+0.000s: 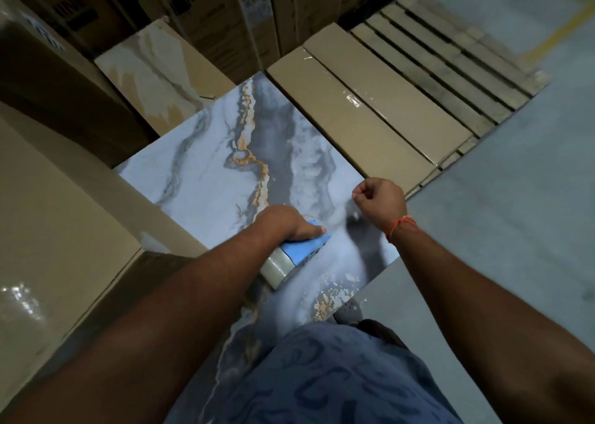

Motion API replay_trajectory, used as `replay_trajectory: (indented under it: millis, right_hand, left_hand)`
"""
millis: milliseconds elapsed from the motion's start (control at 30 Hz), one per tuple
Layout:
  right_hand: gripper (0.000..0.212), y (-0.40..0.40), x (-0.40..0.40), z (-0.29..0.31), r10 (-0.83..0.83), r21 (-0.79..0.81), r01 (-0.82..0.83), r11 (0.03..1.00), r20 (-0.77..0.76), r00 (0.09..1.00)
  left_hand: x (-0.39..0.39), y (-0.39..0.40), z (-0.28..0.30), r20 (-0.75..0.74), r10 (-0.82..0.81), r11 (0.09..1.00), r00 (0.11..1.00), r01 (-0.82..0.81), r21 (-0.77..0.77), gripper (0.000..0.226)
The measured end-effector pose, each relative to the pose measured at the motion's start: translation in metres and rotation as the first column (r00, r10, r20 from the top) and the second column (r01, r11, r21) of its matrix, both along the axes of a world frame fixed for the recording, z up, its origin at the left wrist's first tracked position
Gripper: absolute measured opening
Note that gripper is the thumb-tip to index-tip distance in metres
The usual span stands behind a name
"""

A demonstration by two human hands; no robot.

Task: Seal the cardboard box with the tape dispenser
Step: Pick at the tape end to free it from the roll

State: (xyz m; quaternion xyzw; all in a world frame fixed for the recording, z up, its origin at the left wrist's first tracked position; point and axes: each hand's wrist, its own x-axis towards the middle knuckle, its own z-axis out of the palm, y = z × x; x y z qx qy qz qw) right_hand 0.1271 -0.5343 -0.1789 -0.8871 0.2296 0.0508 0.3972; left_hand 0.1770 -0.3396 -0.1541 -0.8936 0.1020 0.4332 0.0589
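Note:
My left hand [286, 222] grips a blue tape dispenser [306, 246] with a roll of clear tape [278, 269] on it, held just above a blue-grey marbled slab [206, 179]. My right hand [381, 203] is closed in a fist over the slab's right edge; its fingers seem to pinch something thin, too blurred to name. A long flat cardboard box [363, 114] lies beyond the slab to the right, with shiny clear tape across its top. Another cardboard box [51, 230] stands at my left.
Stacked printed cartons [199, 15] form a wall at the back. A beige marbled slab [154, 69] leans behind the blue one. A wooden pallet [450, 56] lies at the upper right on the grey concrete floor [515, 217]. My foot [349, 311] shows beside the slab.

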Motion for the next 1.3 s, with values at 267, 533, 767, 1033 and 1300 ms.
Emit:
replay_trajectory:
  millis: [267,533,767,1033,1300]
  right_hand:
    - [0.012,0.009,-0.009,0.007,-0.02,0.003,0.02,1.0,0.074,0.997]
    - [0.034,0.013,-0.015,0.01,-0.031,0.011,0.03,0.999,0.123,0.992]
    - [0.032,0.015,-0.025,0.004,-0.108,0.093,0.091,0.991,0.195,0.975]
    - [0.043,0.028,-0.037,-0.008,-0.278,0.157,0.249,0.956,0.2,0.94]
    - [0.027,0.066,-0.06,-0.018,-0.503,0.413,0.408,0.814,0.151,0.851]
  left_hand:
    - [0.026,0.01,-0.015,0.114,0.077,0.729,0.99,0.022,-0.685,0.036]
    - [0.025,0.003,-0.035,-0.267,0.21,0.305,0.94,-0.323,-0.896,0.024]
    - [0.017,-0.008,-0.039,-0.321,0.316,0.221,0.893,-0.398,-0.89,0.018]
    - [0.02,-0.009,-0.04,-0.267,0.311,0.259,0.912,-0.352,-0.899,0.015]
    - [0.018,-0.009,-0.038,-0.234,0.313,0.261,0.921,-0.32,-0.911,0.018]
